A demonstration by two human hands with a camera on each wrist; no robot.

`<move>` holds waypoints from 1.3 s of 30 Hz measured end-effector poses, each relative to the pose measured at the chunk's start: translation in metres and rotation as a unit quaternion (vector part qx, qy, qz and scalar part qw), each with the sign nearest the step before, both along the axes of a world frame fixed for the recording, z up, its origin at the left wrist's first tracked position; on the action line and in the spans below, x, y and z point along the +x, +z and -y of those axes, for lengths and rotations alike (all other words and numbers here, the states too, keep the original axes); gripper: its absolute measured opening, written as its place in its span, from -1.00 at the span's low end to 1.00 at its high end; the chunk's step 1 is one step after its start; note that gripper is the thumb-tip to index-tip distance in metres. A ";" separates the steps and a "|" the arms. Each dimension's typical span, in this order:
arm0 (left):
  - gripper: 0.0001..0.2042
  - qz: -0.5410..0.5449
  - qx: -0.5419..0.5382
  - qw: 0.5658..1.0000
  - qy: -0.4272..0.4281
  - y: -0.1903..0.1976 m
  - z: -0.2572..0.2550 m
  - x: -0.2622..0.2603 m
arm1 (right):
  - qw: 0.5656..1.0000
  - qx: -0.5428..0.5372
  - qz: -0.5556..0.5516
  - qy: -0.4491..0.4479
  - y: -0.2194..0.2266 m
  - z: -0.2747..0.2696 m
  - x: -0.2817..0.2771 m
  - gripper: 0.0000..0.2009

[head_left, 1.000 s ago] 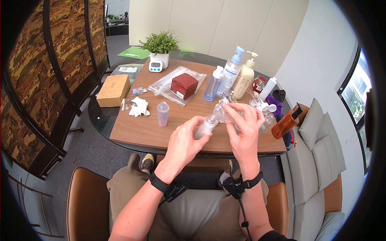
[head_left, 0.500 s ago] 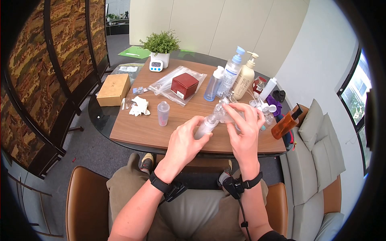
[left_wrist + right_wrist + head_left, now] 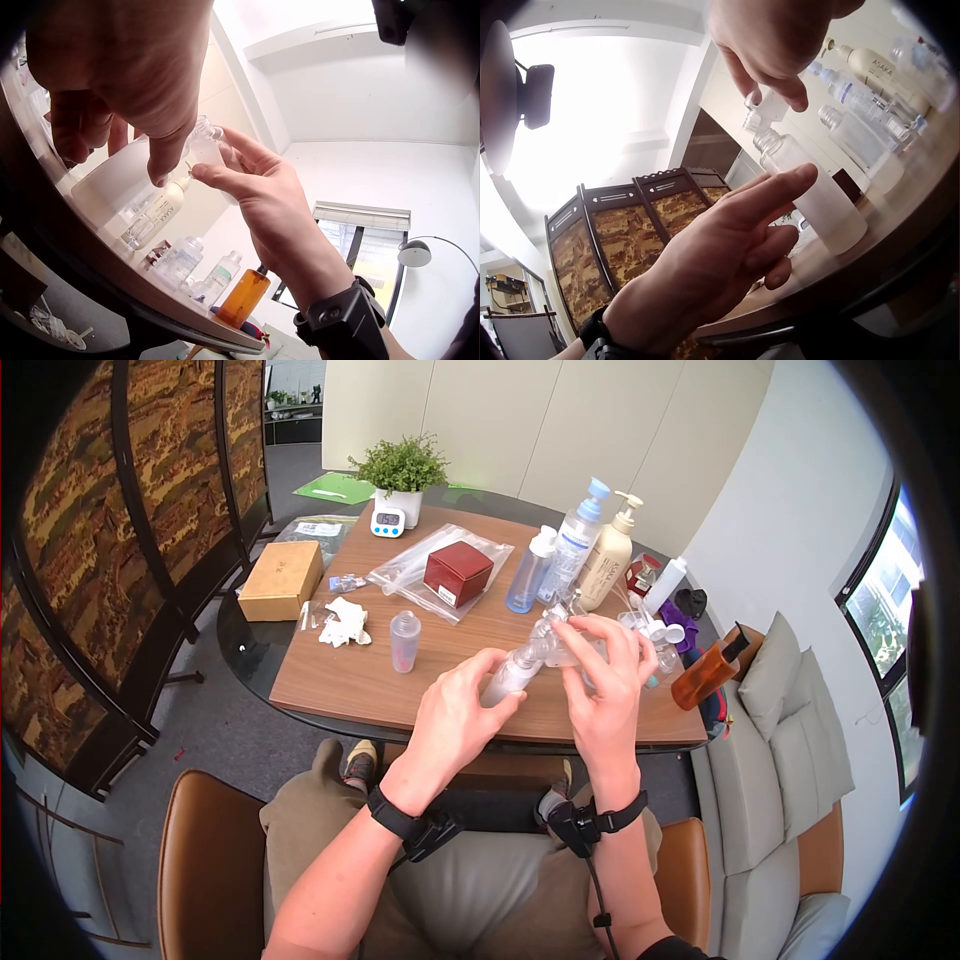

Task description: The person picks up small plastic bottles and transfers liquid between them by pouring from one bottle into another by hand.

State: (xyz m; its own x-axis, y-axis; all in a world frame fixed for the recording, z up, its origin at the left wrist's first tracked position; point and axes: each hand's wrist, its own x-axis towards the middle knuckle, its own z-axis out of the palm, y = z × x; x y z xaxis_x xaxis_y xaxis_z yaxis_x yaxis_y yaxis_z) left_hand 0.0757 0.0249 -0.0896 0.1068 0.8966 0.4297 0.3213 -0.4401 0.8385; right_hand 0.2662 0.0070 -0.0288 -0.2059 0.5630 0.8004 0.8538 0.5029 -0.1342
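My left hand (image 3: 452, 710) grips a frosted bottle (image 3: 512, 676) around its body, and the bottle leans with its open neck up and to the right. Between the fingertips of my right hand (image 3: 607, 685) is a smaller clear bottle (image 3: 775, 106), tipped so that its neck points down at the frosted bottle's mouth. In the right wrist view the two necks meet or nearly meet. The left thumb lies along the frosted bottle (image 3: 112, 184) in the left wrist view. Another open frosted bottle (image 3: 404, 644) stands on the table to the left.
Behind the hands stand a blue bottle (image 3: 530, 570), a light-blue pump bottle (image 3: 572, 550) and a cream pump bottle (image 3: 607, 565). An amber bottle (image 3: 705, 675) is at the right edge. Farther left are a dark red box (image 3: 459, 572), crumpled tissue (image 3: 345, 623) and a cardboard box (image 3: 282, 582).
Both hands and the two bottles keep almost the same pose. The head view has shifted very slightly.
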 end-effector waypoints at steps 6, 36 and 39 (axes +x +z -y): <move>-0.56 -0.005 0.006 1.000 0.005 -0.002 -0.001 0.000 | 1.000 -0.002 0.000 -0.003 0.000 0.000 -0.001 -0.49; -0.56 0.003 -0.002 1.000 -0.005 0.001 0.000 0.000 | 1.000 0.011 0.007 -0.009 -0.002 -0.002 0.000 -0.49; -0.56 0.003 0.002 1.000 -0.005 0.000 0.000 0.000 | 1.000 0.005 0.006 -0.013 -0.002 -0.001 0.000 -0.49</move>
State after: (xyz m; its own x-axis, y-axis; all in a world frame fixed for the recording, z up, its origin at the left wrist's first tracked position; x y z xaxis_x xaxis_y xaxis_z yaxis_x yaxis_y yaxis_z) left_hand 0.0757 0.0248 -0.0895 0.1131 0.8942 0.4332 0.3120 -0.4459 0.8389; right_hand 0.2658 0.0085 -0.0307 -0.2006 0.5595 0.8042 0.8679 0.4823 -0.1190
